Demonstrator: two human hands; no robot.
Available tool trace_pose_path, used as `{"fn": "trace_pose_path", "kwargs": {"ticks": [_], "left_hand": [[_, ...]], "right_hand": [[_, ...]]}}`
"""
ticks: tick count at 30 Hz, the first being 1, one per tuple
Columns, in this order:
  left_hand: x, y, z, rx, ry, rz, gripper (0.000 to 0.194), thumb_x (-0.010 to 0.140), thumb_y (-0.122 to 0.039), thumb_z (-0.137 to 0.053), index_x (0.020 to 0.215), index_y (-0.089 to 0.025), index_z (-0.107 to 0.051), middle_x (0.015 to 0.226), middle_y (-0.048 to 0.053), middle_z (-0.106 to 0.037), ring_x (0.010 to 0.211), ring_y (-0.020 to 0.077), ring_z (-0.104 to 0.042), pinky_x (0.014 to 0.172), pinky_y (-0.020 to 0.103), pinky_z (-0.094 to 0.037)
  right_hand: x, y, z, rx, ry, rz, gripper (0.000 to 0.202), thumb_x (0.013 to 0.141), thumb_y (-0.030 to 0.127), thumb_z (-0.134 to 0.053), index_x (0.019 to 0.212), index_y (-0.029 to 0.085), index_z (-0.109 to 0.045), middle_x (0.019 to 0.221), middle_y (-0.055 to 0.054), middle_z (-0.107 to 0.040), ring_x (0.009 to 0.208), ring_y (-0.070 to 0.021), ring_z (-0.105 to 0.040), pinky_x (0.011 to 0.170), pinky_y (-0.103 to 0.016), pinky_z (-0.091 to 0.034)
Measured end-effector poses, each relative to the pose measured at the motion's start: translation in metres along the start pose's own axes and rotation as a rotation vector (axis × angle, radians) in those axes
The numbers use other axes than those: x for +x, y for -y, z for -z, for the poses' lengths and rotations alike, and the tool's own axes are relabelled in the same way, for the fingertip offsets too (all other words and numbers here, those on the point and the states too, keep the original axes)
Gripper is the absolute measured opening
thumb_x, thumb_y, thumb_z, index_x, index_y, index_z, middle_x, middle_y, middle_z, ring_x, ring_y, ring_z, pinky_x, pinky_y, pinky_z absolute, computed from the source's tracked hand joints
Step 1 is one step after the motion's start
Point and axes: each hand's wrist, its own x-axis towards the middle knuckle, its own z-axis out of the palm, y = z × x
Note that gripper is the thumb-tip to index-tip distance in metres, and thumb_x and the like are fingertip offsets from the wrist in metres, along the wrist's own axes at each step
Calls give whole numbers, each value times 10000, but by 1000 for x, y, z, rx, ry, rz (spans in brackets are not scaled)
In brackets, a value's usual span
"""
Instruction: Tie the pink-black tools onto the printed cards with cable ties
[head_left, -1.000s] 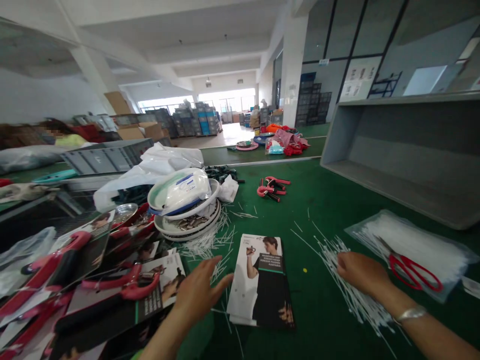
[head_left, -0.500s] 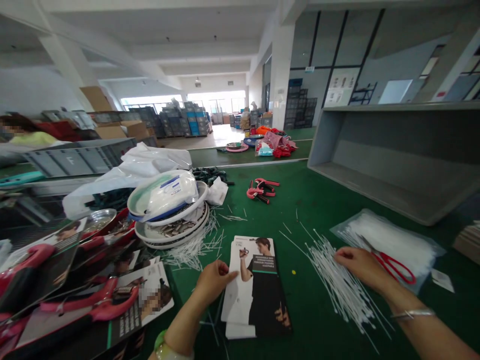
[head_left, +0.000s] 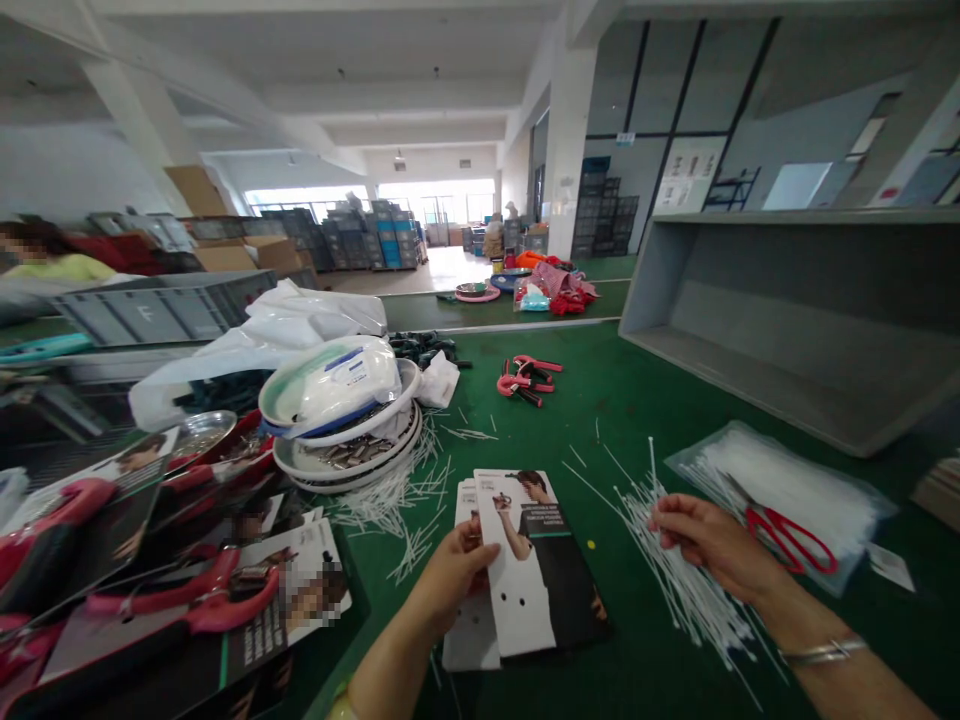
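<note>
My left hand (head_left: 461,565) pinches the left edge of a printed backing card (head_left: 521,610), tilted over the stack of cards (head_left: 469,640) on the green table. Two small holes show in the raised card's white part. My right hand (head_left: 694,540) is closed, thumb against fingers, on a white cable tie (head_left: 652,455) that points upward. Beneath this hand lies a loose heap of white cable ties (head_left: 697,610). Red-handled scissors (head_left: 787,535) rest on a clear plastic bag of ties (head_left: 840,500), right of my right hand.
Pink-and-black hand grip strengtheners (head_left: 202,600) on cards pile up at left. Stacked white bowls (head_left: 352,470) hold metal parts, with scattered ties beside them. More pink grips (head_left: 529,380) lie ahead. A large grey crate (head_left: 750,370) stands on its side at right. A person (head_left: 56,255) is at far left.
My left hand has lifted the top card off the stack and shifted it right, tilting it. My right hand has picked a cable tie from the heap and raised it slightly.
</note>
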Motion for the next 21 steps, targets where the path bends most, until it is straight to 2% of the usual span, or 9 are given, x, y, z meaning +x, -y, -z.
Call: {"fn": "trace_pose_path", "kwargs": {"ticks": [2, 5, 9, 12, 14, 17, 21], "left_hand": [[2, 4, -5, -73, 6, -10, 403, 623, -210, -718, 982, -137, -551, 828, 65, -684, 673, 185, -639, 610, 292, -494], [5, 12, -11, -150, -31, -33, 444, 675, -209, -677, 1082, -158, -507, 868, 68, -684, 679, 188, -643, 612, 298, -493], [7, 18, -13, -224, -34, -73, 485, 719, -241, -650, 1155, -209, -441, 1012, 78, -668, 736, 191, -655, 615, 293, -498], [5, 19, -14, -270, -36, -134, 537, 703, -261, -673, 1172, -221, -415, 1030, 75, -666, 751, 193, -655, 622, 294, -501], [2, 19, -15, -320, -42, -170, 619, 647, -209, -714, 1188, -220, -414, 1056, 77, -662, 825, 210, -655, 688, 312, -508], [-3, 20, -19, -372, -40, -175, 707, 563, -126, -740, 1200, -197, -441, 1094, 105, -653, 949, 264, -635, 779, 351, -502], [-4, 23, -22, -397, -50, -204, 647, 539, -124, -737, 1147, -156, -518, 1070, 123, -658, 983, 300, -620, 807, 371, -490]], "right_hand": [[-2, 2, -16, 19, 38, 27, 322, 587, 299, -762, 793, 175, -549, 649, 6, -605, 520, -87, -541, 367, -140, -278], [-7, 5, -45, 38, 62, 65, 377, 625, 353, -750, 881, 188, -527, 690, 1, -628, 555, -117, -594, 374, -151, -342], [-14, 2, -88, 42, 71, 109, 388, 652, 487, -713, 800, 175, -536, 824, -56, -656, 740, -202, -662, 397, -177, -417], [-12, -7, -114, 24, -6, 225, 391, 660, 515, -700, 785, 166, -575, 825, -68, -652, 789, -218, -646, 395, -191, -438], [-9, -14, -126, 13, -67, 291, 372, 683, 506, -689, 800, 166, -593, 760, -49, -642, 743, -197, -631, 411, -201, -460], [-6, -19, -137, -17, -108, 312, 372, 686, 517, -683, 793, 171, -595, 668, -31, -641, 657, -180, -623, 440, -225, -492], [-9, -19, -143, -123, -141, 303, 394, 694, 558, -653, 769, 178, -584, 638, -42, -671, 575, -177, -630, 442, -242, -503]]}}
